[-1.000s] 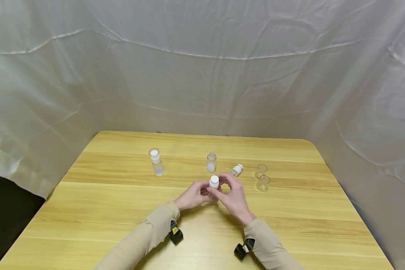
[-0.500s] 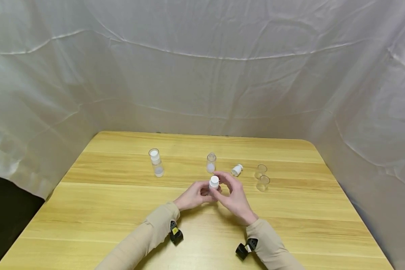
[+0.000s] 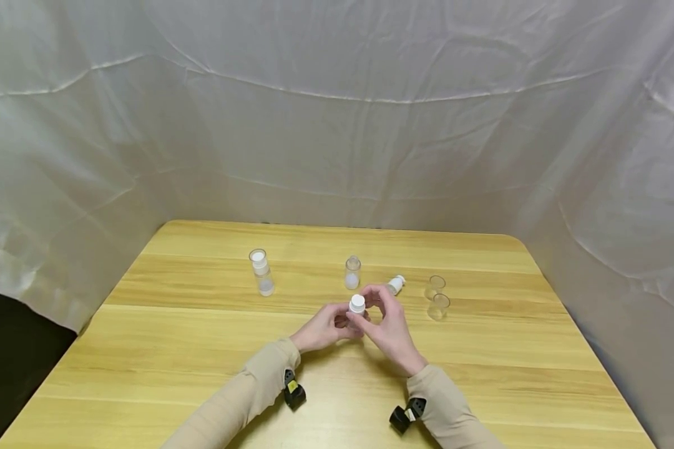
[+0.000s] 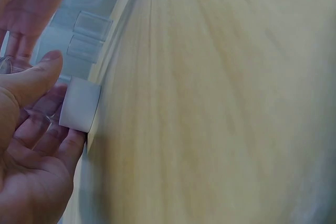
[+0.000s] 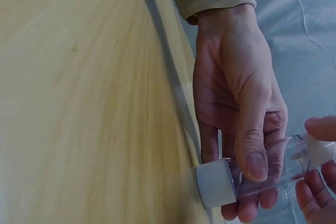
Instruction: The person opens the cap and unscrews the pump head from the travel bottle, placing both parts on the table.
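My left hand (image 3: pixel 321 327) grips a clear plastic bottle (image 5: pixel 290 162) round its body, thumb laid along the side. A wide white base (image 5: pixel 213 182) fills the bottle's lower end, also seen beyond the left fingers (image 4: pixel 50 140). At the upper end sits a white pump head (image 3: pixel 357 301). Thumb and fingers of my right hand (image 3: pixel 390 324) pinch this pump head from the right side. The bottle is upright over the middle of the table. From the head view, my hands hide most of its body.
Behind my hands stands a clear bottle (image 3: pixel 352 274) with an uncovered neck. A loose white pump head (image 3: pixel 396 284) lies to its right. Two clear caps (image 3: pixel 437 287) stand farther right. At left is a capped pump bottle (image 3: pixel 261 274) on the wooden table (image 3: pixel 174 349).
My right wrist swings slightly outward and back, its fingers shifting round the pump head. The left hand keeps its grip. The head view tilts a little, shifting everything slightly down.
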### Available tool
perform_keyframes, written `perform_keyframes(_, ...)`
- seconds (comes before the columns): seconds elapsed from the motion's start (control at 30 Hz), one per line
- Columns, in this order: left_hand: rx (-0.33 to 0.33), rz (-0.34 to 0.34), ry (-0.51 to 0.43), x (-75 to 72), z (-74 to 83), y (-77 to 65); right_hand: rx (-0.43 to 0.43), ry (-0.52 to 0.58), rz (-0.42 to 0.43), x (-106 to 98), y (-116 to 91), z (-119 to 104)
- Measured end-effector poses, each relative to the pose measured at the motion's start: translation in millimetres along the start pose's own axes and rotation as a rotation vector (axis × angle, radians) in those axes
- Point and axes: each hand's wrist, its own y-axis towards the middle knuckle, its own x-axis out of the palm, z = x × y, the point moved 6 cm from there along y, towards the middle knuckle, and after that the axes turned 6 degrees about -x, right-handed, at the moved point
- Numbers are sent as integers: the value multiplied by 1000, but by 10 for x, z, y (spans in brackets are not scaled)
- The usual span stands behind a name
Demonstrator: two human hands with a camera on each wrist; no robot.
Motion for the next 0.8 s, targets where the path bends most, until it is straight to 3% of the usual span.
perform_keyframes(0.3,20,-26,-29,3,11,0,-41,28,-71,10,6,-36)
perform_keyframes(0.53,14,-19,-25,8,3,3,-25,-26,-37,8,2,-48)
perform_keyframes(0.8,12,-22,-23,8,-10,5,-46,1,-26,12,13,-50)
